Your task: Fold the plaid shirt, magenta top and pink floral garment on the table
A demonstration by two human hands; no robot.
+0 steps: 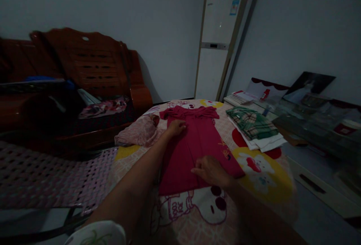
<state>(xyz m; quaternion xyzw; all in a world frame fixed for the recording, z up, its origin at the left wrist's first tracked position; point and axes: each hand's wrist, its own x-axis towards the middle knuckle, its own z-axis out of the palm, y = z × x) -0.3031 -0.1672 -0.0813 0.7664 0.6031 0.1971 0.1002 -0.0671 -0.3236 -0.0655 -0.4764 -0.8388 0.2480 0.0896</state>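
Observation:
A dark red dress [194,151] lies flat on a bed covered by a cartoon-print sheet [262,184]. My left hand [176,127] reaches far up and rests on the dress's left edge near the waist, fingers curled over the fabric. My right hand [210,170] lies palm down on the lower skirt, fingers pressed on the cloth near some gold embroidery [225,151].
A crumpled pink garment [139,132] lies left of the dress. A stack of folded clothes, green plaid on top [252,124], sits at the right. A brown wooden sofa [84,72] stands behind left, a white standing air conditioner [220,34] in the corner, a cluttered glass table [310,120] at the right.

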